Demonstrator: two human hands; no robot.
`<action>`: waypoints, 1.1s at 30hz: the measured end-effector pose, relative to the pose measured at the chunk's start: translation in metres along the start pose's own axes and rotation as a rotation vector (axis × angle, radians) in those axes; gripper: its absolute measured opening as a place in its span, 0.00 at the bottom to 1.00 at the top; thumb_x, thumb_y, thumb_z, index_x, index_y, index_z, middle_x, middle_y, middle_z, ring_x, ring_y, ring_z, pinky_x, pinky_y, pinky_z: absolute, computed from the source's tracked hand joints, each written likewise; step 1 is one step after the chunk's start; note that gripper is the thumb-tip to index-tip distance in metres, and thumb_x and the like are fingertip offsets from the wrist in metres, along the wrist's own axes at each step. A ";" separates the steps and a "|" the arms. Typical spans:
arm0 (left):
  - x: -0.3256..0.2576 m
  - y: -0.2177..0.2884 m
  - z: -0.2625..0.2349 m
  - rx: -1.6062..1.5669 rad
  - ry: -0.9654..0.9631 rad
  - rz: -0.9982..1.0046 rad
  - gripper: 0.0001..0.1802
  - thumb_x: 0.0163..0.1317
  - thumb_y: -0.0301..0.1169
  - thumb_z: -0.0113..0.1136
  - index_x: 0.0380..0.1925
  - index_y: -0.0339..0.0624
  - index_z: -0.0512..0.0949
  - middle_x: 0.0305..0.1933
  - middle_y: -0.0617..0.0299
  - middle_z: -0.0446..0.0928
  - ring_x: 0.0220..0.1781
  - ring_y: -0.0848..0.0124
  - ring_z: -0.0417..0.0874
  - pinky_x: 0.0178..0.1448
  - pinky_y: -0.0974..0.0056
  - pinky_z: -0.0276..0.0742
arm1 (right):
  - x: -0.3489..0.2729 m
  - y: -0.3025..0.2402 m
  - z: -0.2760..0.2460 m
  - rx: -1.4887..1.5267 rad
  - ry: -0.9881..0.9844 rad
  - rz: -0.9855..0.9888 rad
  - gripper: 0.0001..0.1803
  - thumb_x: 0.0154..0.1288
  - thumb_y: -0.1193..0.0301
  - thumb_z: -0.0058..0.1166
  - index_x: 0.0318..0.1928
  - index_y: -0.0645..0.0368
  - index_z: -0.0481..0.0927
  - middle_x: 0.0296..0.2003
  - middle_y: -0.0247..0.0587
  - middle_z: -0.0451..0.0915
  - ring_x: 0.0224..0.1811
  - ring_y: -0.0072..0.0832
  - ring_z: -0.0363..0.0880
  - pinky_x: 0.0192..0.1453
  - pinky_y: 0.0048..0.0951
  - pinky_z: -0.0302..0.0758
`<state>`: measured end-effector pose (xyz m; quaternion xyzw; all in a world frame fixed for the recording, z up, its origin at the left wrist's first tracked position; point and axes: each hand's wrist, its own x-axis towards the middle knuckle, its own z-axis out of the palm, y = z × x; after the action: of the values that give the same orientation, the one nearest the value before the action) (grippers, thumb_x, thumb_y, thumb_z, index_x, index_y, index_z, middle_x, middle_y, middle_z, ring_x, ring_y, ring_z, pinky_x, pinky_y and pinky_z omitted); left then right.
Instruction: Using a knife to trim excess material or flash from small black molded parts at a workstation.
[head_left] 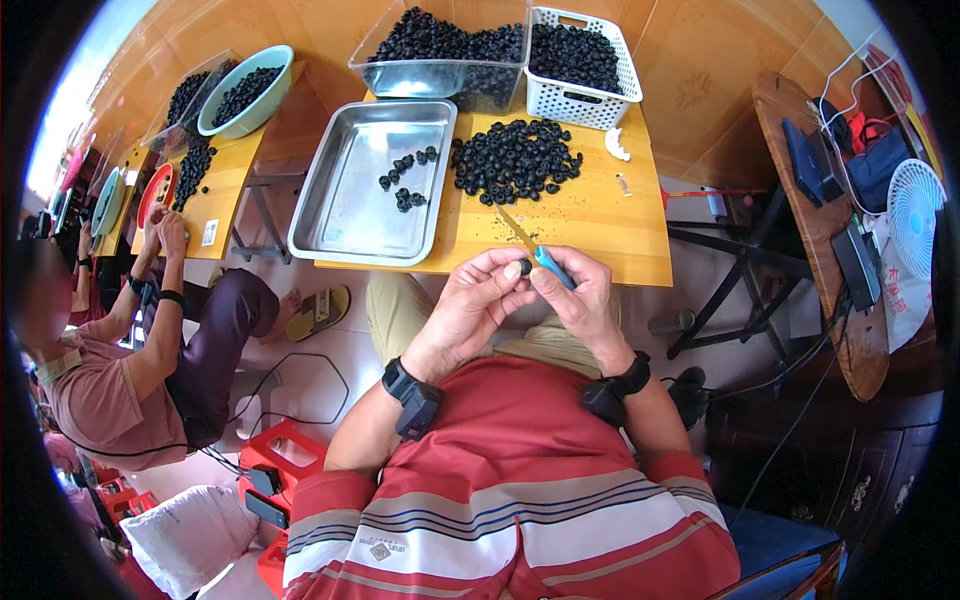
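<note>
your left hand [478, 300] pinches a small dark round fruit [525, 266] at the fingertips, just off the near edge of the wooden tabletop [600, 225]; the grip is pressed together on it; your right hand [580, 300] is closed around the blue handle of a small knife [545, 262], whose thin blade angles up and to the left over the tabletop edge, its handle end just beside the fruit; both hands sit close together above your lap; farther on the tabletop lies a heap of dark fruits [515, 160], and to its left a shallow metal tray [372, 180] holds a few more; at the far edge stand a clear plastic tub [440, 70] and, to its right, a white slotted basket [585, 95], both full of the same dark fruits; a small white scrap [617, 145] lies near the basket; on the far left another person [130, 350] sits at a second table with a green bowl [245, 90] of fruits.
</note>
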<state>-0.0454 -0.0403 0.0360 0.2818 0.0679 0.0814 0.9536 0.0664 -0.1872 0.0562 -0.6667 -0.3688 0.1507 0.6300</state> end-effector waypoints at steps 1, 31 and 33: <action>-0.001 0.000 0.002 0.031 0.007 -0.015 0.13 0.73 0.27 0.60 0.55 0.37 0.79 0.45 0.62 0.83 0.45 0.74 0.85 0.56 0.63 0.87 | 0.001 0.002 0.004 0.062 0.001 0.035 0.18 0.70 0.61 0.67 0.46 0.67 0.84 0.29 0.28 0.80 0.32 0.13 0.72 0.35 0.20 0.71; 0.091 0.053 -0.019 2.177 0.192 0.641 0.09 0.61 0.26 0.62 0.42 0.40 0.81 0.43 0.52 0.78 0.47 0.53 0.82 0.46 0.53 0.83 | -0.017 0.045 -0.034 0.005 0.222 0.157 0.13 0.72 0.68 0.63 0.41 0.69 0.84 0.26 0.22 0.75 0.29 0.10 0.67 0.30 0.18 0.64; 0.105 0.053 -0.022 2.246 0.183 0.630 0.08 0.60 0.25 0.60 0.40 0.40 0.81 0.43 0.52 0.78 0.47 0.53 0.82 0.46 0.53 0.84 | -0.020 0.048 -0.037 0.002 0.273 0.141 0.13 0.71 0.68 0.64 0.42 0.69 0.84 0.26 0.22 0.75 0.28 0.10 0.67 0.30 0.18 0.64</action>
<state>0.0471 0.0350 0.0383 0.9637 0.0972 0.2286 0.0979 0.0915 -0.2244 0.0111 -0.7045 -0.2317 0.1028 0.6629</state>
